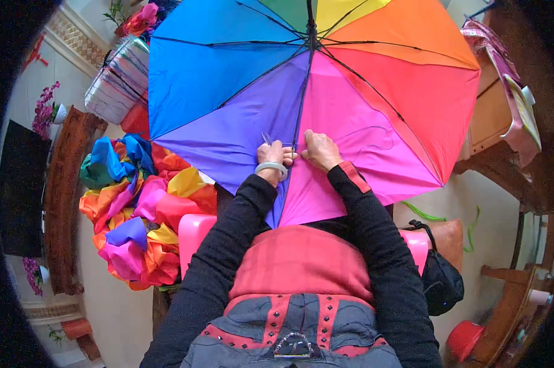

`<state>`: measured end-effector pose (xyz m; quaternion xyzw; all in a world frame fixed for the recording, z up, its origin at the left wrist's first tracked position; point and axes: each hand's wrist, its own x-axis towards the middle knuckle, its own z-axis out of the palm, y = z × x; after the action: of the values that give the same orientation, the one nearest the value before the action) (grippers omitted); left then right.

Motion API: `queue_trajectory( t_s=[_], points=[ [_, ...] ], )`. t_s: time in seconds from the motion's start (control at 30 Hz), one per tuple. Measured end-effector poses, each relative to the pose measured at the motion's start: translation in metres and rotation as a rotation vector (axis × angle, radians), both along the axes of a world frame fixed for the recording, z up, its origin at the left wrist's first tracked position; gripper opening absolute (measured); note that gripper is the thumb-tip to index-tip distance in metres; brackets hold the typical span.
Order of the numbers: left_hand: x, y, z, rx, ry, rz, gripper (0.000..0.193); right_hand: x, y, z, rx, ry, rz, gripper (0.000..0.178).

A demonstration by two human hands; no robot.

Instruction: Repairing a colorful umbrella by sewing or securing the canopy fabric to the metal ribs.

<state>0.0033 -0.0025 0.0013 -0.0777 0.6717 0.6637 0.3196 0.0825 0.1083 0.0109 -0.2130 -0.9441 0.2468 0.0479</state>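
A rainbow umbrella [375, 92] lies spread before me, its inner side up, with black ribs meeting at a dark shaft [312, 27]. My left hand [273, 154], with a pale bangle [271, 166] at the wrist, is closed beside the rib [301, 104] between the purple and pink panels. Two thin pointed metal tips [266, 138] stick out of it, like small scissors. Just right of that rib, my right hand [320, 151] is closed in a pinch; its fingers hide what they hold. A dark thread [375, 128] curves over the pink panel beside it.
Crumpled multicoloured umbrella cloth [145, 214] is heaped at the left. Pink seat arms [194, 236] flank my lap. A black bag [442, 282] is at the right, near green strips [424, 212] on the floor. A red stool [464, 339] stands lower right, wooden furniture [488, 104] upper right.
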Motion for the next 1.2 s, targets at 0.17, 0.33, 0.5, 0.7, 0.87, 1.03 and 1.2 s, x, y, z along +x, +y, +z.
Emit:
queue_trajectory(
  t_s=[0.17, 0.33, 0.5, 0.7, 0.87, 1.03, 1.2],
  points=[
    [0.000, 0.002, 0.000, 0.020, -0.028, 0.001, 0.016, 0.002, -0.003, 0.006, -0.003, -0.008, -0.009, 0.025],
    [-0.007, 0.001, -0.009, -0.009, -0.030, -0.099, 0.015, 0.003, -0.002, 0.002, -0.023, 0.004, -0.008, 0.023],
    [-0.008, 0.000, -0.008, 0.040, -0.052, -0.151, 0.012, 0.002, 0.000, -0.006, -0.045, 0.079, -0.026, 0.016],
    [-0.012, 0.001, -0.006, 0.097, -0.096, -0.225, 0.010, -0.011, 0.010, -0.016, -0.047, 0.291, 0.037, 0.011],
    [-0.019, -0.005, -0.008, 0.164, -0.162, -0.278, 0.010, -0.007, 0.011, -0.011, -0.210, 0.174, 0.076, 0.013],
    [-0.017, -0.007, -0.012, 0.143, -0.124, -0.269, 0.010, -0.002, -0.002, 0.010, -0.784, 0.055, -0.129, 0.014],
    [0.000, 0.009, 0.003, 0.013, -0.059, -0.133, 0.011, -0.012, 0.017, -0.025, -0.419, 0.151, -0.007, 0.015]
  ],
)
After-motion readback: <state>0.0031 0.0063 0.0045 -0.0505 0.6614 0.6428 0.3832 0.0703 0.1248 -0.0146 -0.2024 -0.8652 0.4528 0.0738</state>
